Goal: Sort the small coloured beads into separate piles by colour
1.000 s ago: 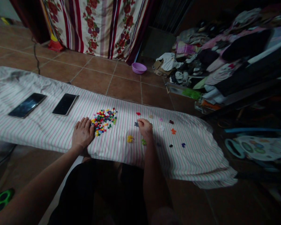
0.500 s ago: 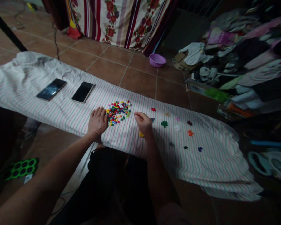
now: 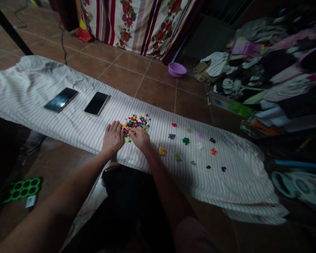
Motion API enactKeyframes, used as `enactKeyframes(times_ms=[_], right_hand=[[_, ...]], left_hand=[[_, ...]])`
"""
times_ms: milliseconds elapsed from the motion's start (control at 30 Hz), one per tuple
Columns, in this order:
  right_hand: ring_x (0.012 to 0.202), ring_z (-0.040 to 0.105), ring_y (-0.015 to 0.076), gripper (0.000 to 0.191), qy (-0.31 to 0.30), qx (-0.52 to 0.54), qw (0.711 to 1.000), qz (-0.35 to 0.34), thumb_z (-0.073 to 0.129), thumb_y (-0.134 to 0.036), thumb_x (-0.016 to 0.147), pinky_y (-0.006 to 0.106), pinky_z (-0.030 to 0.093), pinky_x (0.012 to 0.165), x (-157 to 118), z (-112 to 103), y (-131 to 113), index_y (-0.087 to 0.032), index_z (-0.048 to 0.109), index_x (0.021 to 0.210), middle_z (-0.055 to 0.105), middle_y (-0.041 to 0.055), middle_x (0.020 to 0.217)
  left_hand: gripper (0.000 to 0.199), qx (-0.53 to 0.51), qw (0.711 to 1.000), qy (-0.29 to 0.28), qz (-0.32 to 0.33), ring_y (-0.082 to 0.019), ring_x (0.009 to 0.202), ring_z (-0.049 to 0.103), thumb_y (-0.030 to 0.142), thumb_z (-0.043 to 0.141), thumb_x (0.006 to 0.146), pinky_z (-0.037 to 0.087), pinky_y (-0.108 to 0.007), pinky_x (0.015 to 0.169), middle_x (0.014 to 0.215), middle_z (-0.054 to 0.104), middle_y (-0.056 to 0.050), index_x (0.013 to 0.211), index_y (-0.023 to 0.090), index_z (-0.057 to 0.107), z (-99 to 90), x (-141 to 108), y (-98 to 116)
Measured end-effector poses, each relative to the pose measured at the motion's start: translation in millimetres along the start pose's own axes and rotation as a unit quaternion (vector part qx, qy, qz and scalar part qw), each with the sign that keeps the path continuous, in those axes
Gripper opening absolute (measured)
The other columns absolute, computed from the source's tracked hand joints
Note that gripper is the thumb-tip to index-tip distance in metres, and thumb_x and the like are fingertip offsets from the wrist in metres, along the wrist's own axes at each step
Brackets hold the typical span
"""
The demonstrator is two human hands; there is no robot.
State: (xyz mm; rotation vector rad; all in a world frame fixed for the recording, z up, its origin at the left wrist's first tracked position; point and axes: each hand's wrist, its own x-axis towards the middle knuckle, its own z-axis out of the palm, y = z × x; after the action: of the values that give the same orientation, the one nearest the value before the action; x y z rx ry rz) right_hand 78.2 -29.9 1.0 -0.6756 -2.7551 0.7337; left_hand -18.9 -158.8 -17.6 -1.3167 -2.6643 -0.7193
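A mixed pile of small colourful pieces lies on the striped cloth. My left hand rests flat at the pile's left edge, fingers out and holding nothing. Over the near side of the pile, my right hand has its thumb and fingertips pinched together; whatever they hold is too small to make out. Right of it are small one-colour heaps, among them yellow pieces, lime green pieces, dark green pieces, grey pieces, orange pieces and red pieces.
Two dark-screened phones, a left one and a right one, lie left of the pile. Beyond the cloth, a purple basin stands on the tiled floor. Heaped clothes fill the right side. A green holder sits at lower left.
My right hand has moved left from beside the yellow heap to the pile, uncovering the grey and lime green heaps. My left hand stays flat by the pile. The view has shifted slightly.
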Motion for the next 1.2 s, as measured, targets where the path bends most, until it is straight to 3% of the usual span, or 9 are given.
enactKeyframes(times_ms=[200,467,800,1200], right_hand=[[0.093,0.061,0.0209,0.025,-0.050,-0.042,0.998,0.011,0.056,-0.016,0.092,0.031,0.046,0.086,10.0,-2.0,-9.3,-0.023,0.074,0.107,0.067,0.0070,0.101],[0.100,0.063,0.0244,0.023,-0.088,-0.076,0.993,0.030,0.057,-0.012,0.090,0.034,0.046,0.088,21.3,-7.6,-22.3,-0.021,0.073,0.105,0.069,0.0097,0.104],[0.088,0.064,0.0183,0.014,-0.021,0.026,0.999,0.022,0.059,-0.021,0.091,0.030,0.049,0.084,14.6,-2.6,-9.8,-0.023,0.071,0.099,0.069,0.0042,0.098],[0.090,0.063,0.0155,0.024,0.017,0.070,0.997,0.021,0.052,-0.009,0.087,0.027,0.049,0.089,-4.5,-4.0,8.2,-0.024,0.066,0.100,0.069,0.0011,0.099]], left_hand=[[0.051,0.005,1.000,-0.006,0.001,-0.031,0.145,0.039,0.033,0.027,0.098,0.026,-0.052,0.120,0.148,0.051,-0.020,0.131,0.007,0.056,-0.5,-0.2,0.3],[0.052,0.002,1.000,-0.006,-0.007,-0.032,0.145,0.038,0.032,0.028,0.098,0.025,-0.052,0.121,0.148,0.051,-0.020,0.131,0.005,0.056,0.6,0.8,0.8],[0.051,-0.014,1.000,-0.002,-0.004,-0.031,0.146,0.038,0.032,0.028,0.097,0.026,-0.054,0.119,0.148,0.051,-0.021,0.132,0.008,0.057,-0.7,-0.2,0.3],[0.051,-0.006,1.000,0.019,0.018,-0.032,0.143,0.041,0.035,0.027,0.096,0.028,-0.053,0.118,0.145,0.054,-0.020,0.129,0.009,0.058,0.0,-2.2,-2.6]])
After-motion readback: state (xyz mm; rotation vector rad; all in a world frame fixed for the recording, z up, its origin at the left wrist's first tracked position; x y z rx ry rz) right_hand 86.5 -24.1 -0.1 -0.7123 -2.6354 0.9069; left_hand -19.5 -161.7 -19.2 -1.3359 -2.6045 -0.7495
